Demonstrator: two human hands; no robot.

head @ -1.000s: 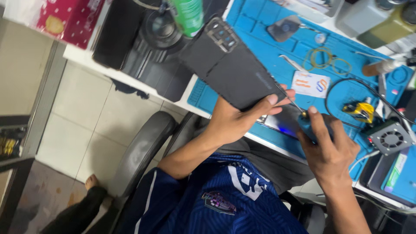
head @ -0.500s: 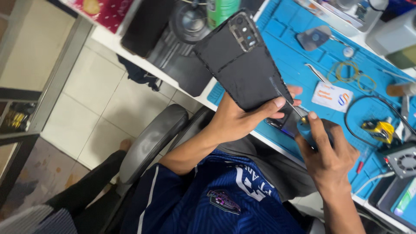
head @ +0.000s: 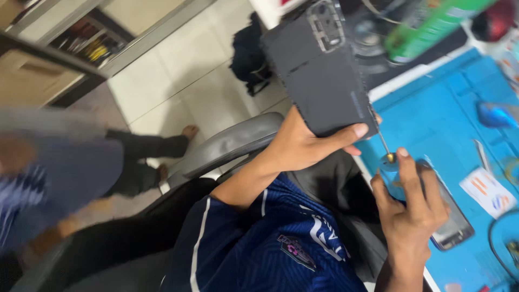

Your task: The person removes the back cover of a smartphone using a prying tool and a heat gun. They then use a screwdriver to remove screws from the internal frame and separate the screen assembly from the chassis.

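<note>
Head view: left hand (head: pixel 300 146) has its fingers (head: pixel 358 130) wrapped round one dark phone (head: pixel 319 67), back cover facing up, raised above the counter's edge. Right hand (head: pixel 413 208) pinches one small blue screwdriver (head: pixel 387 157), its tip touching the phone's lower corner. Below lies one blue work mat (head: pixel 432 108) on the counter, with a second phone (head: pixel 451 224) flat beside one white card (head: pixel 486 190), and one green bottle (head: pixel 430 27) beyond.

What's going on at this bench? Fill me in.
A seated person in a dark blue shirt is working on a black phone. The left hand holds it up by its lower end, back side showing. The right hand grips a small screwdriver with its tip at the phone's bottom edge. Another phone lies on the blue mat under the right hand.
</note>
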